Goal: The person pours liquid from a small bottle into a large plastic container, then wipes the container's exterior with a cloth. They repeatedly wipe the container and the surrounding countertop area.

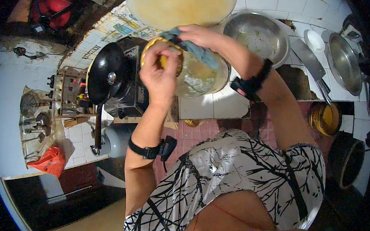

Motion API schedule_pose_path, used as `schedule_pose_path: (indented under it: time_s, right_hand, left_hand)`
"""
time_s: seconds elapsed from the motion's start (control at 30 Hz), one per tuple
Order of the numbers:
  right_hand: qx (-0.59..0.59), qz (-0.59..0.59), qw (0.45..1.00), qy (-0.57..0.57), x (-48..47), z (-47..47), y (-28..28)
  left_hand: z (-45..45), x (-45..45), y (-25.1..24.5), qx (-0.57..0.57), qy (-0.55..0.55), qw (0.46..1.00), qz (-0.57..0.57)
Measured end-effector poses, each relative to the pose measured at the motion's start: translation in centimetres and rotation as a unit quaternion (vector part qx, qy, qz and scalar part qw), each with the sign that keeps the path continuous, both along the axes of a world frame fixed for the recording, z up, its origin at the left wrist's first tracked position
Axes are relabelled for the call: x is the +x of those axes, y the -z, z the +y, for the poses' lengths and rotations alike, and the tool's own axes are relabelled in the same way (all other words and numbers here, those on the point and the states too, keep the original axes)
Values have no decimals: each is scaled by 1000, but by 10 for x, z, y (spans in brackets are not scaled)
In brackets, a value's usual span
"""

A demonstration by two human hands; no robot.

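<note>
A grey-blue cloth (pixel 203 54) hangs from my right hand (pixel 197 35), which grips it above a round container (pixel 199 84) with cloudy contents on the tiled counter. My left hand (pixel 159 66) is raised with bent fingers in front of a yellow-rimmed round object (pixel 147 48), perhaps a bowl or lid; blur hides whether the fingers hold it. The cloth's upper end meets this yellow rim. Behind both hands stands a large pale yellowish round surface (pixel 181 6).
At left, a black wok (pixel 106 72) with its lid knob showing leans over the gas stove (pixel 134 74). Right of my hands are a steel basin (pixel 256 38) with green scraps, a cleaver (pixel 310 60), a white bowl (pixel 314 41) and another steel basin (pixel 344 64). A condiment rack (pixel 72 93) stands far left.
</note>
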State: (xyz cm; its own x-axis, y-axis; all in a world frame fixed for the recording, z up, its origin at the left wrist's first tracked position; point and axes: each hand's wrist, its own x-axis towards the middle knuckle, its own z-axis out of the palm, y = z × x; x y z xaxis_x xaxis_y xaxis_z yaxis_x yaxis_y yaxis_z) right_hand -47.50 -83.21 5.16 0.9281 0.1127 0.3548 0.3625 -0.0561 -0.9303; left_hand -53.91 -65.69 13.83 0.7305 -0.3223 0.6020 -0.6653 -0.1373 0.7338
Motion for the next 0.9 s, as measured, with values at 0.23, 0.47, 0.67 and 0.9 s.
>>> schedule_pose_path:
  time_s: [0.23,0.47,0.67,0.9]
  right_hand:
    - [110,115,987,-25,7,4,83]
    - [-14,60,921,384,-107,24,111]
    - [51,-82,965,246,-133,75,39]
    - [-143,71,987,32,-41,70,2]
  left_hand:
    - [60,-10,14,-47,-71,996,3]
    - [91,-7,14,-53,-116,984,128]
    - [101,-18,16,-11,-107,988,108]
    - [128,-2,30,-7,-89,995,49]
